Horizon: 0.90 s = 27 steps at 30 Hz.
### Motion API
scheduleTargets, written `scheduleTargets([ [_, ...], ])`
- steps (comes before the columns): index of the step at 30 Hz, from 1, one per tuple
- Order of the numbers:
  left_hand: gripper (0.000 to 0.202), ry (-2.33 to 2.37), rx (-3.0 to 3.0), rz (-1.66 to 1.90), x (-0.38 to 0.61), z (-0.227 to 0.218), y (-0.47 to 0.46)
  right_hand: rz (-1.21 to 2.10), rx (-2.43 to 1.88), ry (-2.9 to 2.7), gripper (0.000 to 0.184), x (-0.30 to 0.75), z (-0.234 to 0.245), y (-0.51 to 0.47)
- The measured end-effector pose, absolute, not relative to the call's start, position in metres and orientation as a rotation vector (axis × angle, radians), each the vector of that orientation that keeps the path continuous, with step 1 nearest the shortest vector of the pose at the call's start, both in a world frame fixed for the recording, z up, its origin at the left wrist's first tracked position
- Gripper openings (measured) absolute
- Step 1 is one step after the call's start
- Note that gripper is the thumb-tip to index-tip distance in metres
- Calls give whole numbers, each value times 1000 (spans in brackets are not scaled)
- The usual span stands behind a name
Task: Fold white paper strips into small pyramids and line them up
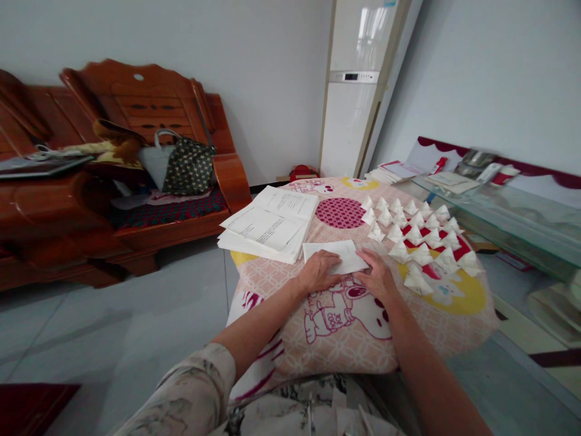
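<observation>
A folded sheet of white paper [338, 253] lies on the patterned cloth [290, 339] in front of me. My left hand [320, 270] rests on its left part, fingers bent over the near edge. At the right end, my right hand [376, 274] grips the paper between thumb and fingers. To the left lies a stack of printed sheets [272, 224], its top sheets uneven. Several small folded paper pyramids [422, 254] stand in rough rows to the right of my right hand.
A glass-topped table [481, 209] with a metal bowl [476, 160] and a paper cup [505, 175] is at the right. A wooden sofa [131, 100] with bags [188, 166] stands at the left. Behind the cloth rises a white air conditioner [349, 121].
</observation>
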State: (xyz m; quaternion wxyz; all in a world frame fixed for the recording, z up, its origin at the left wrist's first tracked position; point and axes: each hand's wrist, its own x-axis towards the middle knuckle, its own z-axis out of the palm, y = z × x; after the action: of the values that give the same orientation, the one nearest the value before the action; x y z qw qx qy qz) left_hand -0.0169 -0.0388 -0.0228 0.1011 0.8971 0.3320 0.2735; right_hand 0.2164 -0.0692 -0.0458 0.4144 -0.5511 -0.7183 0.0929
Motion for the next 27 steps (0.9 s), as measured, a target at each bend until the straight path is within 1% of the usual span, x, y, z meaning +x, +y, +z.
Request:
scheduleTargets([
  [3,41,1003,2565,856,-16,-25,-37,222,-1398,-1758,58,214,-44,-69],
  [15,40,1063,2459,786,-17,-18,-37,226,-1409,-1695,56,213,-39,-69],
  [19,30,1065,2449,821,-17,-18,-36,187,-1409,-1653,54,214,-39,-70],
  [21,23,1058,2456,829,-17,-18,-36,102,-1420,-1576,50,213,-34,-73],
  [24,17,1133,2429,841,-16,-17,-35,-44,-1396,-1415,34,208,-22,-80],
  [26,20,1193,2389,879,-16,-15,-35,8,-1371,-1371,27,199,-15,-83],
  [27,22,1203,2373,910,-16,-14,-35,100,-1378,-1346,30,194,-13,-84],
])
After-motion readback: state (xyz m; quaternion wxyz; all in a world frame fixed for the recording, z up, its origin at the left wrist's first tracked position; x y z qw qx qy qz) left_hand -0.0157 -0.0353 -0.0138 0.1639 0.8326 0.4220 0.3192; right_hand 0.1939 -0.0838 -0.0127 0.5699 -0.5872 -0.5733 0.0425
